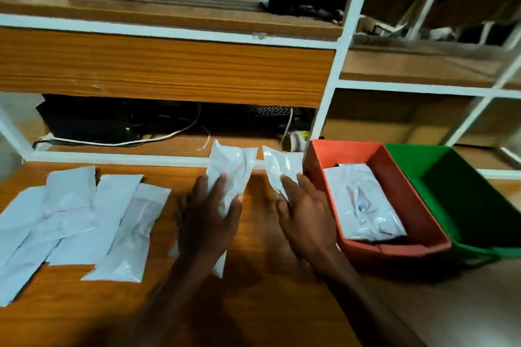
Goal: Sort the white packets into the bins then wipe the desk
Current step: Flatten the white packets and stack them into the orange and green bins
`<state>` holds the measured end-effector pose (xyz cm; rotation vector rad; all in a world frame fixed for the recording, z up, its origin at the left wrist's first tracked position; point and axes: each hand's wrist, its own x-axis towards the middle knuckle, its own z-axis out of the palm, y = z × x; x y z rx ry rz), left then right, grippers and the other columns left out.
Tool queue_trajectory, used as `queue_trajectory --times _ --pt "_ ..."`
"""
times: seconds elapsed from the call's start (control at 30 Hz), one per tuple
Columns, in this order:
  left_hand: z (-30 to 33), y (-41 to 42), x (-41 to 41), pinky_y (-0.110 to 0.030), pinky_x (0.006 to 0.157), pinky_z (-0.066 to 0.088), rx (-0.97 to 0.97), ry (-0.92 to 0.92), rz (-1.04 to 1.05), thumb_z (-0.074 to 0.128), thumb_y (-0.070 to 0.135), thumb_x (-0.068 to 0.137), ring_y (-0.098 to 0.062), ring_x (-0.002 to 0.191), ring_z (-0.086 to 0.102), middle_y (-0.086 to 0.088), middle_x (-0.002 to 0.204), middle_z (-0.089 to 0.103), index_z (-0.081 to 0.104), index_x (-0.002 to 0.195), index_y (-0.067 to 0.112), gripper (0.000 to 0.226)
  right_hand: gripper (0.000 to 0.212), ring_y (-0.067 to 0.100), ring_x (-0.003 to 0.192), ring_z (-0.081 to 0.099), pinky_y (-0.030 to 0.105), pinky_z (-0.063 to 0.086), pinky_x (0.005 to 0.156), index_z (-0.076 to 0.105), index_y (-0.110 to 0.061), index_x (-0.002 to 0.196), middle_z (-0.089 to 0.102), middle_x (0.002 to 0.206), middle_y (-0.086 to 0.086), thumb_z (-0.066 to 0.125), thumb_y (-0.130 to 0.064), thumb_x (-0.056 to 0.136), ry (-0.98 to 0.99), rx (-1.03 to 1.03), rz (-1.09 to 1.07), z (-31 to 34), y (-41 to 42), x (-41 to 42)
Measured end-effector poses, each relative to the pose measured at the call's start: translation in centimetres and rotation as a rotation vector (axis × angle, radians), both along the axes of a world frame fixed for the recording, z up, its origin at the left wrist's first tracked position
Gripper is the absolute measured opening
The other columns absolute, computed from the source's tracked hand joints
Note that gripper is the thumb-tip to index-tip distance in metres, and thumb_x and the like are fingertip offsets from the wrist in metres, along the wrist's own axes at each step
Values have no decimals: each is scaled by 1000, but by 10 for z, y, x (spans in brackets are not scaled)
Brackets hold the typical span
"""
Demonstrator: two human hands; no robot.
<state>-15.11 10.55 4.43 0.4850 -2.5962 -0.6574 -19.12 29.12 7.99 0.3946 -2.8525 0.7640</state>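
My left hand (210, 217) grips a long white packet (229, 169) that stands up off the wooden desk (253, 304). Just right of it, my right hand (303, 214) holds a second white packet (280, 167) by its lower end, close to the red bin (394, 245). White packets (361, 200) lie inside the red bin. The green bin (462, 200) stands touching the red one on its right; I see nothing in it. Several more white packets (76, 220) lie overlapping on the desk at the left.
A white-framed wooden shelf unit (169, 67) rises behind the desk. Black equipment and loose cables (118, 142) sit in its lowest bay. More shelves (423, 65) stand at the right, behind the bins.
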Motion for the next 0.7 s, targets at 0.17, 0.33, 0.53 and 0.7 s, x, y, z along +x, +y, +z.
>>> queue_trajectory --times 0.17,0.33,0.53,0.7 --pt "17 97 4 -50 100 41 -29 24 -10 33 70 85 -33 132 32 -2 153 33 36 144 41 65 49 26 141 36 44 43 103 39 -38 149 32 161 -2 46 -46 101 71 -6 -105 23 89 27" --pt "36 197 3 -44 90 43 -71 51 -75 36 67 86 -36 124 36 -5 151 36 38 146 37 67 48 39 119 56 48 52 91 60 -27 134 55 142 14 50 -44 91 200 -36 -196 24 181 33" --pt "48 304 -15 -47 97 40 -41 44 -197 36 67 88 -36 125 35 -3 153 36 39 145 40 63 45 39 109 58 45 52 82 60 -27 134 56 142 14 52 -43 92 250 -1 -361 20 277 32" --pt "66 373 -49 -48 99 39 44 11 -311 39 66 90 -32 132 30 5 156 30 35 144 45 58 44 35 121 51 43 48 85 53 -29 139 49 148 10 53 -41 97 208 13 -471 30 331 7"
